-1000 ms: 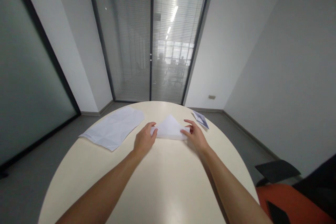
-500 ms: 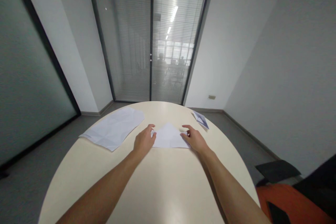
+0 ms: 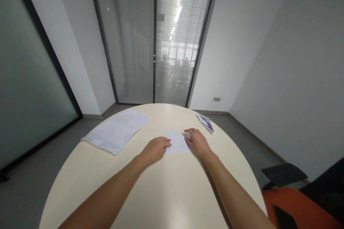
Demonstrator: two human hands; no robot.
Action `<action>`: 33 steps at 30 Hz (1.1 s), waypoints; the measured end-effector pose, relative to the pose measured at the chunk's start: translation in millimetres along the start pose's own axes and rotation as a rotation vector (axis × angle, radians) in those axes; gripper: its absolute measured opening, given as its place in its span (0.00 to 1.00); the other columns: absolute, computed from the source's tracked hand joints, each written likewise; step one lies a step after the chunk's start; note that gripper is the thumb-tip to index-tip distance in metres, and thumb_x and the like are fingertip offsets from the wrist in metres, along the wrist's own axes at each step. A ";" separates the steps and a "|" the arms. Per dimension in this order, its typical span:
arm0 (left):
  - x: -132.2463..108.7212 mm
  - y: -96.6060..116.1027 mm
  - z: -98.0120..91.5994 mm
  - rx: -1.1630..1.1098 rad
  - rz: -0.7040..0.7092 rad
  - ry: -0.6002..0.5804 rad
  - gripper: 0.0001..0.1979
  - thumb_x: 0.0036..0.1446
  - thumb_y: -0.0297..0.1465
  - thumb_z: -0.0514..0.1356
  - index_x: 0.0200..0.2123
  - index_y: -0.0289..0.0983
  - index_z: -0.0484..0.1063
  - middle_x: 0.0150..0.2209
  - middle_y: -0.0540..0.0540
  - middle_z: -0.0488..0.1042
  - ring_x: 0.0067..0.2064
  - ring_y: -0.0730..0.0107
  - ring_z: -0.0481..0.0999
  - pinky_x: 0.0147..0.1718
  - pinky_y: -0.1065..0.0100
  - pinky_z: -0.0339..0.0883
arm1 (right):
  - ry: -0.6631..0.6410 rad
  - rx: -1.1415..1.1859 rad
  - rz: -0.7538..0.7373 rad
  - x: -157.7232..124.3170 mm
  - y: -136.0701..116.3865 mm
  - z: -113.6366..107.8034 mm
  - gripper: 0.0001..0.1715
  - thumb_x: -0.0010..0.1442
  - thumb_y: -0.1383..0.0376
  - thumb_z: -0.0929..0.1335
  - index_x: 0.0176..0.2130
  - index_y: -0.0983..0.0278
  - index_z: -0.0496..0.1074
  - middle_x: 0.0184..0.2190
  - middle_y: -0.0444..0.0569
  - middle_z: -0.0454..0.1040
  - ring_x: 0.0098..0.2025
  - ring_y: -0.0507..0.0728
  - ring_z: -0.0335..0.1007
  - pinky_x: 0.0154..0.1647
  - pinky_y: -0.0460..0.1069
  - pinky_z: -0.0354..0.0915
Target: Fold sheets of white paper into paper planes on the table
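Folded white paper (image 3: 177, 142) lies flat on the far middle of the round cream table (image 3: 161, 193), between the person's two hands. Left hand (image 3: 156, 148) rests palm down on the paper's left part, fingers extended and flat, pressing on the sheet rather than gripping it; the fingertips reach onto the paper near its middle. Right hand (image 3: 197, 141) lies over the paper's right edge, fingers bent slightly downward at the far right corner; whether they pinch the edge or only press on it cannot be told from this view. Both forearms extend from the near edge of the table toward the paper. A larger creased white sheet (image 3: 116, 131) lies flat on the far left of the table, well apart from the hands. A small folded paper piece (image 3: 205, 121) sits at the far right rim of the table, near the right hand but not touching it. Beyond the table stand glass doors with closed blinds (image 3: 154, 39). An orange and black chair (image 3: 301, 204) stands at the near right.
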State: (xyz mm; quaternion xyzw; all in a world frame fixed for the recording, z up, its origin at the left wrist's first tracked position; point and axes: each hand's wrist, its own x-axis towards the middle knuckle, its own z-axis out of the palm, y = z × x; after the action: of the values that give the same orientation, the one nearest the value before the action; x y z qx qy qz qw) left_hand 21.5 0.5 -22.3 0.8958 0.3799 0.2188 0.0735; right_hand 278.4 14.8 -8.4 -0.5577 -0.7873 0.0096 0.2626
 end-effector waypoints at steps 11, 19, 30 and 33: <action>-2.8 16.4 -12.6 -0.050 0.089 -0.011 0.13 0.61 0.24 0.54 0.42 0.42 0.76 0.48 0.49 0.79 0.53 0.66 0.75 0.56 0.65 0.67 | -0.302 0.138 -0.208 -8.5 -42.3 29.0 0.29 0.72 0.57 0.55 0.66 0.64 0.61 0.67 0.56 0.59 0.70 0.64 0.51 0.68 0.65 0.50; -2.0 14.6 -9.0 -0.025 0.104 -0.026 0.08 0.61 0.29 0.57 0.43 0.38 0.72 0.52 0.44 0.76 0.56 0.61 0.72 0.57 0.62 0.65 | -0.411 0.010 -0.061 -5.8 -42.7 21.1 0.33 0.71 0.57 0.54 0.70 0.67 0.52 0.71 0.56 0.47 0.73 0.63 0.38 0.71 0.66 0.41; -1.7 10.8 -2.3 0.147 -0.050 -0.033 0.18 0.65 0.34 0.54 0.55 0.34 0.70 0.61 0.36 0.69 0.62 0.55 0.68 0.62 0.54 0.60 | -0.327 0.044 -0.189 -6.1 -34.4 21.1 0.29 0.72 0.60 0.55 0.67 0.65 0.59 0.68 0.57 0.57 0.71 0.63 0.48 0.69 0.65 0.48; -2.2 6.7 -1.8 0.216 -0.083 -0.027 0.18 0.66 0.33 0.53 0.54 0.33 0.71 0.61 0.35 0.69 0.61 0.53 0.69 0.61 0.54 0.60 | -0.305 0.042 -0.181 -6.5 -34.1 19.0 0.27 0.71 0.61 0.56 0.65 0.64 0.61 0.67 0.57 0.59 0.70 0.63 0.51 0.67 0.63 0.52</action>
State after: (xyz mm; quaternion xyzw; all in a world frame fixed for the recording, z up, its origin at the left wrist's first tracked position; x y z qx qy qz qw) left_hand 23.7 -5.8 -19.5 0.8849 0.4369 0.1614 -0.0092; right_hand 242.1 1.5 -16.8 -0.4711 -0.8647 0.0865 0.1515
